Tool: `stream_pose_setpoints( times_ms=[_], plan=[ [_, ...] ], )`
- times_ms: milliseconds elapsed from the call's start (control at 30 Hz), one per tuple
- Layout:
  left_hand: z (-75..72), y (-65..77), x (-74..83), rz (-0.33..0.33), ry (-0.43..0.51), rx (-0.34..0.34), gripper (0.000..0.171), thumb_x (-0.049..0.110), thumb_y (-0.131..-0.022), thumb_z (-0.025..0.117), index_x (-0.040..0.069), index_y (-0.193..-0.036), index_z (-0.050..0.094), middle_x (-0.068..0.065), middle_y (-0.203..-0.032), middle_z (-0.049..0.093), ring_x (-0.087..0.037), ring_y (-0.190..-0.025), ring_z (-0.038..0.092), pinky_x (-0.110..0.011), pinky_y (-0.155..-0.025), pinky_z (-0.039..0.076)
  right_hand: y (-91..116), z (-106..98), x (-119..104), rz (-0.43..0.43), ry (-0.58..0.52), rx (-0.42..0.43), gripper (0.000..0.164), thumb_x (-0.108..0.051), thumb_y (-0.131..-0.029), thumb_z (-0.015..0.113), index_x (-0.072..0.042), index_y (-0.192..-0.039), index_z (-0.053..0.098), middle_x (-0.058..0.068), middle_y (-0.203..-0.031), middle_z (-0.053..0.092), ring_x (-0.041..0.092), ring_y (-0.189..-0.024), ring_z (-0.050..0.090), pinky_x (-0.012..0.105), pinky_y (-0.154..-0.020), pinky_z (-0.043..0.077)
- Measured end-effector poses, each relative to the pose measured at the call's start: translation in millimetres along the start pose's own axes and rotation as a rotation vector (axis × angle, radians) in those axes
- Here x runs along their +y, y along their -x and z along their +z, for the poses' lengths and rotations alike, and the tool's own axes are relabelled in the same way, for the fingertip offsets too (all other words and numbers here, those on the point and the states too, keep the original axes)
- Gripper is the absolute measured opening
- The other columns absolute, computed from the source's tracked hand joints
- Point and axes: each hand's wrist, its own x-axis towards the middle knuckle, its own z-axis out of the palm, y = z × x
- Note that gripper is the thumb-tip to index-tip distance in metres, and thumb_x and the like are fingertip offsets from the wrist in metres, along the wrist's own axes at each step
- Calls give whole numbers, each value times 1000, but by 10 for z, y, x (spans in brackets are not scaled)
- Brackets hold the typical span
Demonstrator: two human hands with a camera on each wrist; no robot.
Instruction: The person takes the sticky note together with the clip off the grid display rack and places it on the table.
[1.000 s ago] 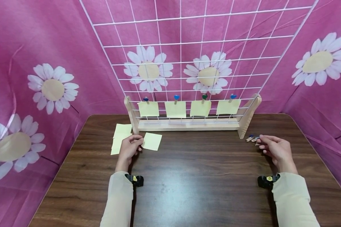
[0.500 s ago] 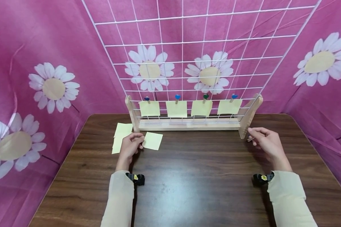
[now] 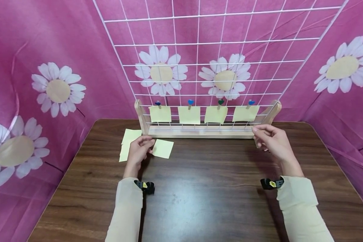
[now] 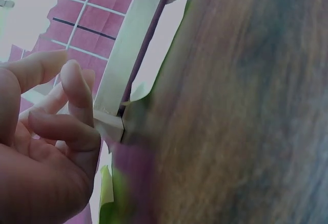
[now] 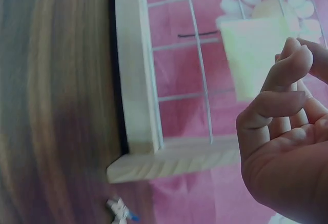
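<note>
In the head view my left hand is at the table's left, its fingertips by the near edge of a pale yellow sticky note. In the left wrist view its fingers are loosely bent, with nothing seen between them. My right hand is raised by the right foot of a white wire grid rack. Its thumb and fingertips are close together; whether something small sits between them is hidden. Several mini clothespins lie on the table below it. Four-sided yellow notes hang along the rack's low wire, each under a heart-topped clothespin.
Two more sticky notes overlap left of my left hand. The rack's wooden base spans the back of the brown wooden table. A pink daisy-patterned cloth encloses the back and sides.
My right hand has moved left and up from the loose clothespins to the rack's right foot. My left hand has stayed by the sticky note. The head view has shifted slightly.
</note>
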Motion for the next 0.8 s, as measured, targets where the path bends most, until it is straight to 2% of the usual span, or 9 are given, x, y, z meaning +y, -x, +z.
stream_pose_setpoints(
  times_ms=[200,300,433,500,567,700,800],
  plan=[
    [55,3,44,5,9,3,37,14,-94,73,-1,-127,62,-17,-103,73,-9,-55,61,-17,-39,29,-8,174,-120,-66,55,-37,6,-17,-98,69,-16,-104,71,-6,-76,70,7,-51,56,20,-42,41],
    [80,0,67,2,24,10,40,16,-95,73,0,-129,61,-15,-107,73,-8,-55,61,-17,-40,30,-17,275,-167,-120,108,-39,8,-16,-99,69,-16,-106,70,-6,-78,71,8,-51,54,21,-43,41],
    [129,-1,122,4,72,26,42,15,-95,72,1,-132,59,-10,-105,74,-9,-55,62,-17,-39,30,-37,410,-226,-192,134,-55,12,-14,-98,69,-12,-110,71,-6,-80,71,10,-51,55,22,-48,46],
    [163,-1,160,10,101,32,42,13,-95,72,1,-133,59,-13,-107,73,-10,-54,62,-17,-39,29,-55,485,-258,-232,152,-64,12,-12,-98,69,-10,-110,70,-6,-80,71,11,-51,56,22,-50,48],
    [192,-9,189,15,126,35,44,14,-95,72,1,-134,58,-11,-105,73,-9,-53,62,-17,-38,28,-76,566,-293,-268,181,-84,15,-11,-98,68,-5,-112,69,-4,-80,71,12,-52,57,23,-50,49],
    [225,-24,224,28,182,54,46,15,-94,73,1,-135,57,-16,-110,72,-7,-51,59,-16,-39,27,-126,750,-377,-311,218,-128,24,-8,-98,67,7,-117,65,-1,-80,70,12,-52,57,24,-49,49],
    [245,-33,241,18,223,62,44,16,-94,74,3,-133,59,-12,-106,73,-7,-50,59,-16,-39,26,-166,869,-444,-338,244,-151,26,-9,-97,68,8,-117,66,7,-81,69,14,-52,57,24,-48,45]
  ],
)
